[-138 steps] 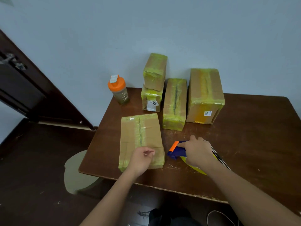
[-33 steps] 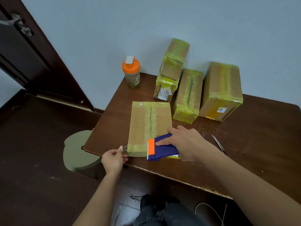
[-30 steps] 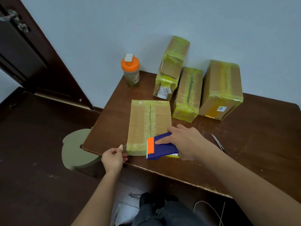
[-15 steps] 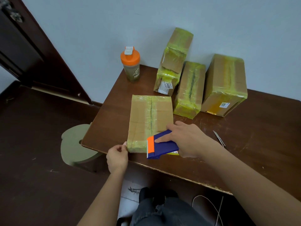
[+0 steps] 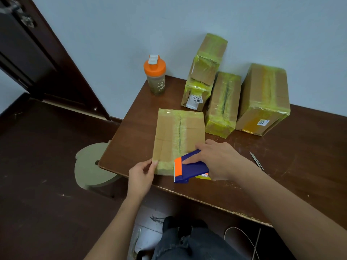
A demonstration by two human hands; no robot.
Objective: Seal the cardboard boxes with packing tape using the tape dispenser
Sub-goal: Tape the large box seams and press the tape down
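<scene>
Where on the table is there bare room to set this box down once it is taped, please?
The widest bare patch is the right half of the table, past the scissors and in front of the largest taped box. A smaller strip lies between the shaker bottle and the flat box. The back row along the wall is crowded with boxes.
</scene>
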